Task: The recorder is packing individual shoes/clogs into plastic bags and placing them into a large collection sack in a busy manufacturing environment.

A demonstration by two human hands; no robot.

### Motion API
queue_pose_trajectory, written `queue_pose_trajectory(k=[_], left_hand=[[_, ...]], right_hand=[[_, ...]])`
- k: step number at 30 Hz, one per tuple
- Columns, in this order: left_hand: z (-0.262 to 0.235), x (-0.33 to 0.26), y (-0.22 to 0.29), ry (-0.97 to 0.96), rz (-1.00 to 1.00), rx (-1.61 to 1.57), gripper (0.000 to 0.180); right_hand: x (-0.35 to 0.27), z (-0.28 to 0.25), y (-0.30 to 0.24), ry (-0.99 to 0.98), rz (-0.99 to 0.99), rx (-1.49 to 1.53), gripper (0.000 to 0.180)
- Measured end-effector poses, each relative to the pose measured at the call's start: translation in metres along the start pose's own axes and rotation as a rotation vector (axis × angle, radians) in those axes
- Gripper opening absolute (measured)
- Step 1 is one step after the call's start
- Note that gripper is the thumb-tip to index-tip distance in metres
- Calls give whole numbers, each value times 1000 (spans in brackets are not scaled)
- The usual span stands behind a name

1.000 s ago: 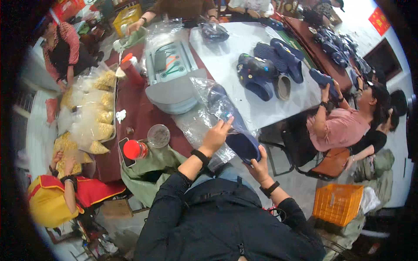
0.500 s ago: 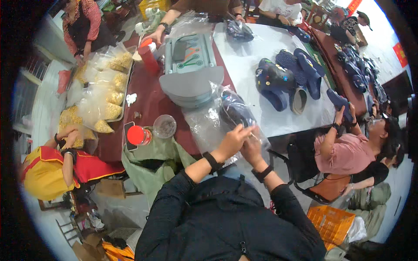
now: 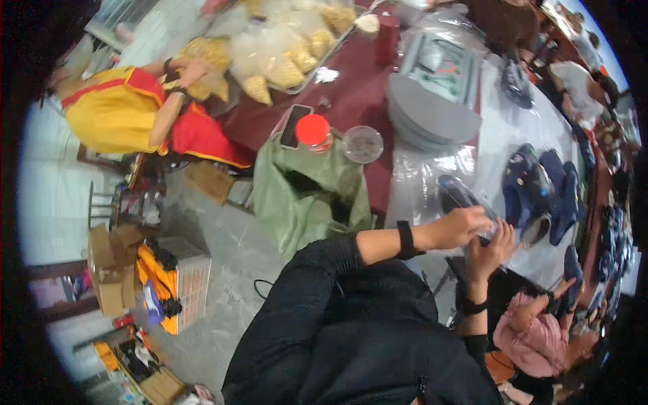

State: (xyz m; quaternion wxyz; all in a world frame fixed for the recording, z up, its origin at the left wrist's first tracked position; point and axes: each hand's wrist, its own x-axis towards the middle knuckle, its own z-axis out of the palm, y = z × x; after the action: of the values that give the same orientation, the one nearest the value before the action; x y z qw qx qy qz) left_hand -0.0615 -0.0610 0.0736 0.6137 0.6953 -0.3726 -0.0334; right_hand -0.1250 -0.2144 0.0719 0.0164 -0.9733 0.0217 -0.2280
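Observation:
A dark blue clog (image 3: 453, 193) lies inside a clear plastic bag on the table in front of me. My left hand (image 3: 460, 227) is closed in a pinch at the near end of this bag. Right beside it, my right hand (image 3: 493, 248) has its fingers bent around the same end of the plastic. The two hands almost touch, and fingers partly cover the bag's edge. Farther right, several dark blue clogs (image 3: 518, 192) with small colourful charms sit on a white sheet.
Beyond my hands stands a grey machine (image 3: 432, 115). To the left are a red-lidded jar (image 3: 313, 132), a round clear tub (image 3: 363, 144), a phone (image 3: 296, 127) and a green sack (image 3: 283, 202). A co-worker in yellow (image 3: 111, 115) handles bags of yellow pieces (image 3: 297, 64); another person in pink (image 3: 530, 334) sits at right.
My view has swung left, so the table and its things appear farther right. Both hands stay at the near end of the bagged clog.

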Motion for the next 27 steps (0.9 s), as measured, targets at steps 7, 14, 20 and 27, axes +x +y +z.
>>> queue_pose_trajectory(k=[7,14,20,27], left_hand=[[-69,-76,-24,-54,-60,89,41],[-167,-263,-121,-138,-468,938,85],[-179,-331,-130,-735,-1035,837,104],[-150,-424,-121,-605,-852,962,71]], right_hand=[[20,13,26,113,-178,182,30],[46,-56,12,244,-190,582,28],[68,-66,-45,4,-10,601,26],[42,19,-222,-188,-229,1005,27]])
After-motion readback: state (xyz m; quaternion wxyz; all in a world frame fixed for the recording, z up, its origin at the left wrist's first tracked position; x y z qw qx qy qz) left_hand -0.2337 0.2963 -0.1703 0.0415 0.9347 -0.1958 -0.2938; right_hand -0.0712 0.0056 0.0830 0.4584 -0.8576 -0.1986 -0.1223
